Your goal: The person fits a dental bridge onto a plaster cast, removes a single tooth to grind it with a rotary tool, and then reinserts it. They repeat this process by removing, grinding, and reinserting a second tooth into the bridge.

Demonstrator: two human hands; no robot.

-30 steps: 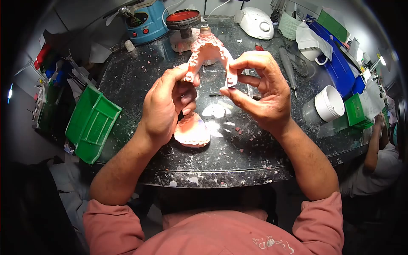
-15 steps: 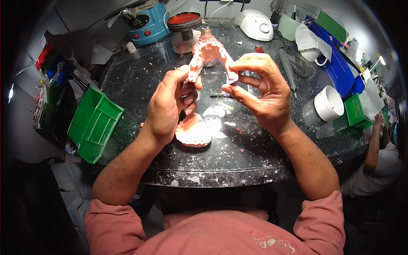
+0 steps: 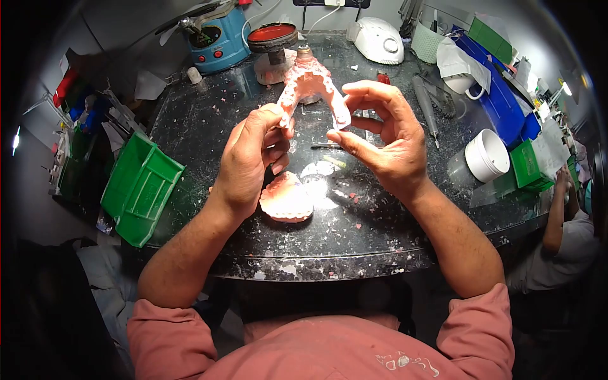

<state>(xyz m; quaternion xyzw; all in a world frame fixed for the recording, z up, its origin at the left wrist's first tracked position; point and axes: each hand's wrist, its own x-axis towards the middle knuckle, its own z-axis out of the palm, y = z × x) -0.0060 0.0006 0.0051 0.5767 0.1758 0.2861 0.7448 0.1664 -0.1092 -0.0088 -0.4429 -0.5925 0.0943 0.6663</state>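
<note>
A pink horseshoe-shaped dental piece (image 3: 308,77) is held up over the dark bench. My left hand (image 3: 250,155) pinches its left end between thumb and fingers. On the right, my right hand (image 3: 389,139) has thumb and fingers parted around the other end; the fingers are slightly off it, the thumb close to its tip. A second pink dental model (image 3: 286,197) lies on the bench below my left hand, in bright light. A thin dark tool (image 3: 326,145) lies behind, between the hands.
Green bin (image 3: 142,187) at left; blue machine (image 3: 218,47) and red-topped stand (image 3: 272,38) behind. White device (image 3: 377,41), grey handpiece (image 3: 425,107), white tub (image 3: 487,156) and blue tray (image 3: 500,101) at right. Another person's arm (image 3: 555,221) shows at far right.
The fingers of my right hand have parted from the right end of the horseshoe piece. My left hand keeps its hold. The view has shifted slightly.
</note>
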